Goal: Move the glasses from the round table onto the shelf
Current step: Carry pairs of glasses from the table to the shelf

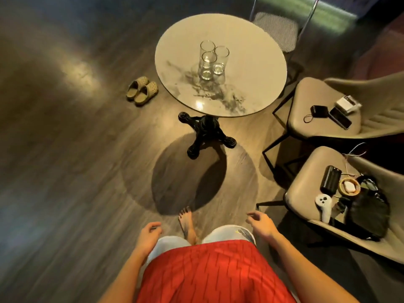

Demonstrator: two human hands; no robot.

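Observation:
Three tall clear glasses (211,62) stand close together near the middle of a round marble-topped table (258,62) ahead of me. The table rests on a black pedestal base (204,133). My left hand (150,234) hangs low by my left leg with its fingers loosely curled and nothing in it. At the same height on the other side, my right hand (261,223) has its fingers apart and holds nothing. Both hands are far short of the table. No shelf is in view.
Two beige chairs stand to the right: the far one (310,119) holds a phone and a small pouch, the near one (306,197) a black bag, a white controller and cables. A metal-framed chair (276,27) stands behind the table. A pair of slippers (142,90) lies on the wooden floor to the left.

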